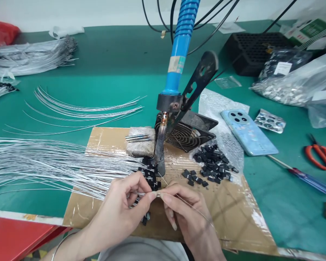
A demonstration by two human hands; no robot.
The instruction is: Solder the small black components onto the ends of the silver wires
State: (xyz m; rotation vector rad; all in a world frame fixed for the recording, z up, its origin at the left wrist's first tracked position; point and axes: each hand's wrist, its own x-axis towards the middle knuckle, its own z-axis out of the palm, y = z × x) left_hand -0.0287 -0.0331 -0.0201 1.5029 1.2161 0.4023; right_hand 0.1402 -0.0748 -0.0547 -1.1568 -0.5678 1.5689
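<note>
My left hand (pixel 129 203) pinches the end of a thin wire (pixel 141 194) between thumb and fingertips. Just right of it, my right hand (pixel 188 206) is also closed in a pinch, its thumb and forefinger meeting the left fingertips. A tiny piece at the wire's end, between the fingertips, is too small to name. A thin strand (pixel 197 209) runs over the right hand. Behind the hands lie many white wires (pixel 57 163) with black connectors (pixel 150 177) at their right ends. The blue hot-air tool's metal nozzle (pixel 161 143) points down above those connectors.
Cardboard (pixel 228 217) covers the green bench's front. A metal bracket (pixel 198 83), a round-grilled fan (pixel 184 134) and a wrapped block (pixel 141 145) stand behind the hands. To the right are loose black connectors (pixel 214 163), a phone (pixel 248 132), a screwdriver (pixel 309 179) and orange-handled cutters (pixel 320 156).
</note>
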